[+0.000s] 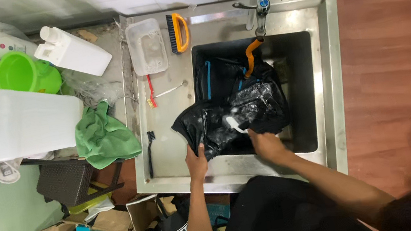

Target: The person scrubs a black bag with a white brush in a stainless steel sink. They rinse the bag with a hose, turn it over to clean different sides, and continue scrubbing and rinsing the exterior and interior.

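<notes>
A wet black bag (pixel 248 106) with blue trim and an orange strap lies half in the steel sink (pixel 328 57), draped over its left rim. My left hand (pixel 196 162) pinches the bag's lower left corner on the draining board. My right hand (pixel 265 143) holds a small white brush (pixel 234 124) pressed against the soapy black fabric.
A tap (pixel 257 0) stands behind the basin. On the draining board lie an orange-handled scrub brush (pixel 178 32), a clear plastic tub (pixel 146 46), a red toothbrush (pixel 151 92) and a black toothbrush (pixel 150 151). A green cloth (pixel 104 137), white jugs (pixel 9 124) and a green cup (pixel 23 73) sit left.
</notes>
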